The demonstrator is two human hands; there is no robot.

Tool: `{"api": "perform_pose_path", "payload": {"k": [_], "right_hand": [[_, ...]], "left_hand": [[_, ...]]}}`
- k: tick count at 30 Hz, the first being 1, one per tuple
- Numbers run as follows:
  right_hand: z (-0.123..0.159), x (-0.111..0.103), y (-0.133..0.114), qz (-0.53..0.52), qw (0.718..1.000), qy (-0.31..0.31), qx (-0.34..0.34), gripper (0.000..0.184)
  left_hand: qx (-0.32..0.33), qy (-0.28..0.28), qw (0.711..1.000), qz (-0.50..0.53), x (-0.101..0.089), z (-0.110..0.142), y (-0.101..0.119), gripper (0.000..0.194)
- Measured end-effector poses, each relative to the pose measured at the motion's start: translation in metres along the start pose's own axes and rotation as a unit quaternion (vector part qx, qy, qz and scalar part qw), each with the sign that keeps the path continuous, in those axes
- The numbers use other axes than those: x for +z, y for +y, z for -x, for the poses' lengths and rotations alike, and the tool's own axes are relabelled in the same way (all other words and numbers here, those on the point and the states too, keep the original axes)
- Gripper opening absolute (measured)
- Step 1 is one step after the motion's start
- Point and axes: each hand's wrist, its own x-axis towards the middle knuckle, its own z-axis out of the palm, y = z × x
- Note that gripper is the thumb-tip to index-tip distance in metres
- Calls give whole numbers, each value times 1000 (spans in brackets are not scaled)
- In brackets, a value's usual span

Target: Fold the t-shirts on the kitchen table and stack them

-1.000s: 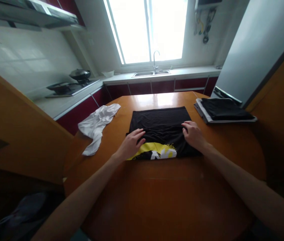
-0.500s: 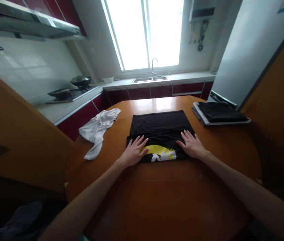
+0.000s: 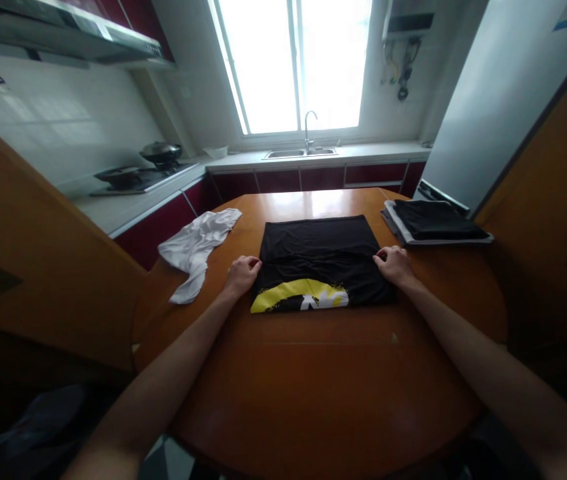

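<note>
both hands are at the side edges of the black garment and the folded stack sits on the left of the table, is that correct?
Not quite: the folded stack sits on the right of the table, as the head view shows. The left hand and right hand are at the side edges of the black garment.

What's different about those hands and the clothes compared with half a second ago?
The left hand has moved outward to the left edge of the black garment, the right hand outward to its right edge. Both lay spread on it before; now they are curled and seem to pinch those edges. The white garment and the folded stack stayed put.
</note>
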Motion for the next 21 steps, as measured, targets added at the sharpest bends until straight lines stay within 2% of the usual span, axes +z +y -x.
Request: {"api": "perform_pose_path", "payload": {"k": [6,11,14,19,21], "right_hand": [[-5,-1,-6,2,1000,-7,-6,15],[-3,-5,-12,-53,999,2,-7,13],[-3,-7,-13,-120,992,20,-18,14],[-5,-10,-9,-196,974,96,-57,17],[-5,-8,-7,-196,975,91,-51,18]], "left_hand": [[-6,-6,1000,21,5,-3,-1,24],[-5,-6,998,69,6,-3,1,22],[8,3,994,110,3,-2,5,22],[9,59,987,147,1,1,12,26],[10,49,988,145,3,1,11,24]]}}
